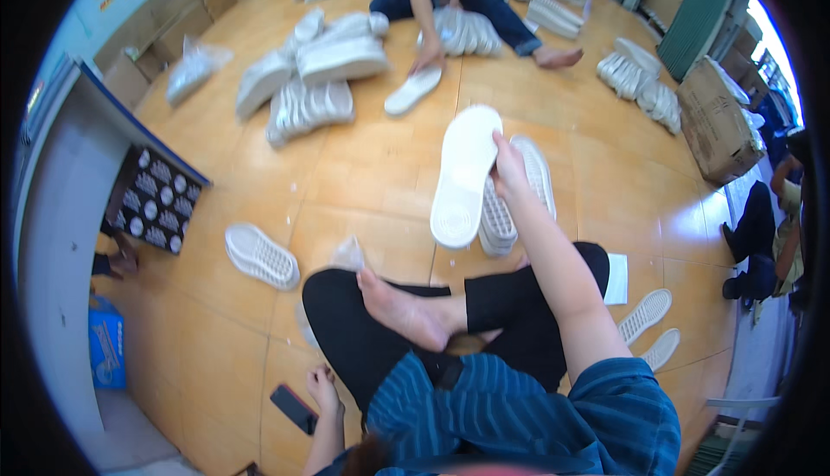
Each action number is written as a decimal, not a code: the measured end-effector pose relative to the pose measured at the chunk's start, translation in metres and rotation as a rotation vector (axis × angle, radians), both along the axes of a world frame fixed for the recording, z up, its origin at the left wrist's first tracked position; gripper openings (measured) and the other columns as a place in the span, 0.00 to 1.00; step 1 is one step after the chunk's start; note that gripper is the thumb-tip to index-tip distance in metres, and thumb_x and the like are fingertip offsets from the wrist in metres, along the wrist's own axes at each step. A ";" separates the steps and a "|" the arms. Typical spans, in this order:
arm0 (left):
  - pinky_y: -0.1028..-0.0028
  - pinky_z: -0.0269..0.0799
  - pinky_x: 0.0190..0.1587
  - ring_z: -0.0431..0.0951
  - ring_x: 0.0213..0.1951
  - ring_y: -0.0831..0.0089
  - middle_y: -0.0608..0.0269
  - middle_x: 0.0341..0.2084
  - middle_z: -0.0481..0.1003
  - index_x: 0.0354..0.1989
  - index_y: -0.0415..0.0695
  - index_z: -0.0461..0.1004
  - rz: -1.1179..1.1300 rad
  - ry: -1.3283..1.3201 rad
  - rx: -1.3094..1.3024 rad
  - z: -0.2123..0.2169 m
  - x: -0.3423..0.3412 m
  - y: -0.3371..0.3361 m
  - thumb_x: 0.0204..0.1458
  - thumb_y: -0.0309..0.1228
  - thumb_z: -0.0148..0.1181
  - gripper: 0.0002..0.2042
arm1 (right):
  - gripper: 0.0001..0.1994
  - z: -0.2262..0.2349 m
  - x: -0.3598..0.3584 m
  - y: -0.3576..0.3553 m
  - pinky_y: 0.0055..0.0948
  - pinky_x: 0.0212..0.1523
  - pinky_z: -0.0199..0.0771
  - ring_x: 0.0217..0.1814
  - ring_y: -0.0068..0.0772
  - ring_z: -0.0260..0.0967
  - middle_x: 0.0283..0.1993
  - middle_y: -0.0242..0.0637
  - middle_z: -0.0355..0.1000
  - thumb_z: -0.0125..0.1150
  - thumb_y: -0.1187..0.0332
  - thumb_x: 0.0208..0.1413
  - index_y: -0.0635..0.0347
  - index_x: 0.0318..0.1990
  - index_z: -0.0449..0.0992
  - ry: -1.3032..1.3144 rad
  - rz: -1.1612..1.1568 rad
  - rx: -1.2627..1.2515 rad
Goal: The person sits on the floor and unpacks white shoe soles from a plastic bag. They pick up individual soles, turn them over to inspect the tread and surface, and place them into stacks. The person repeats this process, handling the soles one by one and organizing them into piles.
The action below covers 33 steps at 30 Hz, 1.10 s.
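Note:
My right hand [512,169] grips the edge of a white shoe sole [465,178], held up in front of me with its smooth face showing. Just beyond my right hand, more white soles [538,173] stand together on the floor, their gridded hollow sides visible; the held sole partly hides them. Beside my left thigh rests my left hand [322,387], fingers curled in and nothing seen in them. A dark phone [294,409] lies next to it. Farther left is a single white sole [261,256], gridded side up.
Opposite me a seated person's hand [428,54] touches a white sole [413,91]. Bundles of soles [311,108] pile up at far left, others [640,87] at far right by a cardboard box [719,121]. Two soles [647,316] and white paper [616,279] lie at my right.

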<state>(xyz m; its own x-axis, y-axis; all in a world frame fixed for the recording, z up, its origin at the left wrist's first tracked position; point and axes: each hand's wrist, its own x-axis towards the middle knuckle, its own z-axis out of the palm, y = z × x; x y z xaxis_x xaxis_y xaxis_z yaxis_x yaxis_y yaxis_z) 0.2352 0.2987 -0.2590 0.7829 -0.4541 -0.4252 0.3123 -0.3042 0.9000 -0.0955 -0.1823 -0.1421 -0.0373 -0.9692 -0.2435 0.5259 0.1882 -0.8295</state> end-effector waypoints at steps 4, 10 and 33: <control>0.79 0.67 0.39 0.74 0.36 0.80 0.66 0.33 0.74 0.35 0.44 0.69 -0.112 0.116 -0.057 0.019 -0.008 -0.032 0.65 0.39 0.46 0.12 | 0.20 -0.004 -0.014 -0.001 0.39 0.51 0.78 0.53 0.40 0.76 0.52 0.44 0.75 0.51 0.59 0.66 0.67 0.55 0.69 -0.104 -0.078 0.075; 0.78 0.68 0.43 0.74 0.40 0.78 0.65 0.36 0.74 0.35 0.44 0.70 -0.072 0.246 -0.159 0.024 -0.012 -0.039 0.64 0.39 0.47 0.12 | 0.19 -0.008 -0.014 0.004 0.39 0.51 0.77 0.52 0.39 0.75 0.51 0.42 0.76 0.50 0.58 0.67 0.64 0.55 0.70 -0.230 -0.043 0.128; 0.53 0.74 0.55 0.73 0.56 0.49 0.45 0.59 0.67 0.70 0.41 0.54 -0.982 1.150 -0.605 0.141 -0.173 -0.213 0.59 0.68 0.21 0.44 | 0.19 0.062 0.007 0.173 0.18 0.49 0.67 0.48 0.18 0.70 0.49 0.33 0.73 0.47 0.57 0.69 0.59 0.59 0.68 0.239 0.361 -0.058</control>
<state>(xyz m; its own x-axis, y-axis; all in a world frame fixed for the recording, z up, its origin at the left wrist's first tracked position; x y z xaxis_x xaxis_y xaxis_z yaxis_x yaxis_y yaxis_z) 0.0621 0.0855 -0.1176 -0.4790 -0.8678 -0.1321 0.7764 -0.4890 0.3975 -0.0886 -0.0091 -0.0805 0.2578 -0.9421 -0.2143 0.2272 0.2747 -0.9343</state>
